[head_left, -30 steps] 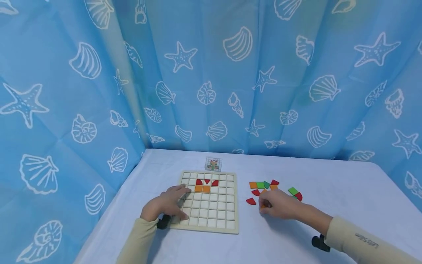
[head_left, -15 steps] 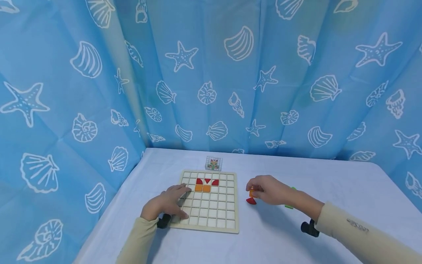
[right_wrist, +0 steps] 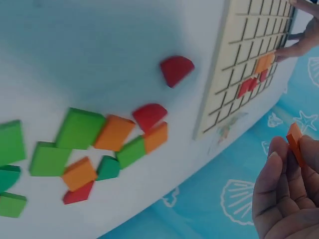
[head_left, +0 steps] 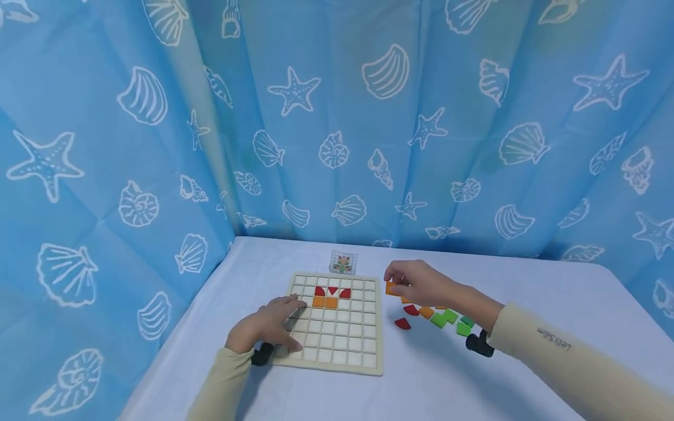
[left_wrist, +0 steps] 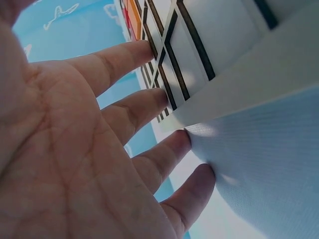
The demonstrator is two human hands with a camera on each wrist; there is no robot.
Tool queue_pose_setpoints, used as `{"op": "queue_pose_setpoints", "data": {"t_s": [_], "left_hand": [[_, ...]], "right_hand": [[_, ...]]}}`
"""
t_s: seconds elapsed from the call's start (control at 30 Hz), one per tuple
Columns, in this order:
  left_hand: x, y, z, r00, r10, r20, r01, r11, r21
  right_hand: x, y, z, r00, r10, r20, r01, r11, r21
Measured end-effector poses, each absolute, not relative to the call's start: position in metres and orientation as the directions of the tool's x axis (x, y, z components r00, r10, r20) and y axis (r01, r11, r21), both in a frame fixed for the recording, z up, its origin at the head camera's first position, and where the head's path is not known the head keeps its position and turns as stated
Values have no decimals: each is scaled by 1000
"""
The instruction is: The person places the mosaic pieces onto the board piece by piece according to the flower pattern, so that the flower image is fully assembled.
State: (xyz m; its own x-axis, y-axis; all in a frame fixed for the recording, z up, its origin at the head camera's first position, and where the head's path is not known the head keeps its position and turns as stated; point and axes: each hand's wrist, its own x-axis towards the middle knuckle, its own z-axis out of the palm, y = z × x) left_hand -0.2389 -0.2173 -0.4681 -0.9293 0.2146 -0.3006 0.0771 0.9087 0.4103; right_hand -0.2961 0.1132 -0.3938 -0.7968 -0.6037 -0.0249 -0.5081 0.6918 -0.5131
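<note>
Between thumb and fingers my right hand [head_left: 423,285] pinches an orange square tile [right_wrist: 296,142], held above the table to the right of the grid board [head_left: 337,345]. My left hand [head_left: 268,321] rests with spread fingers on the board's left edge; in the left wrist view two fingertips touch the grid and two lie past its rim. Set in the board's upper rows are several red pieces [head_left: 344,293] and two orange squares [head_left: 318,302]. Loose red, orange and green tiles [right_wrist: 79,128] lie on the table under my right forearm, which hides some in the head view.
A small pattern card [head_left: 343,263] with a coloured design on a grid stands behind the board. The white-covered table [head_left: 295,397] runs back to a blue curtain [head_left: 337,117] printed with shells and starfish.
My right hand has lifted an orange square tile from the loose pile and moved it up and left toward the board. My left hand has stayed in place.
</note>
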Motion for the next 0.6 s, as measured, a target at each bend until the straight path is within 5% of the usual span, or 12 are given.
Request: {"op": "queue_pose_setpoints", "data": {"t_s": [0.6], "left_hand": [[-239, -218, -466, -931, 224, -289, 87, 903, 420]], "right_hand": [[-324, 59, -414, -810, -583, 66, -497, 621, -606]]}}
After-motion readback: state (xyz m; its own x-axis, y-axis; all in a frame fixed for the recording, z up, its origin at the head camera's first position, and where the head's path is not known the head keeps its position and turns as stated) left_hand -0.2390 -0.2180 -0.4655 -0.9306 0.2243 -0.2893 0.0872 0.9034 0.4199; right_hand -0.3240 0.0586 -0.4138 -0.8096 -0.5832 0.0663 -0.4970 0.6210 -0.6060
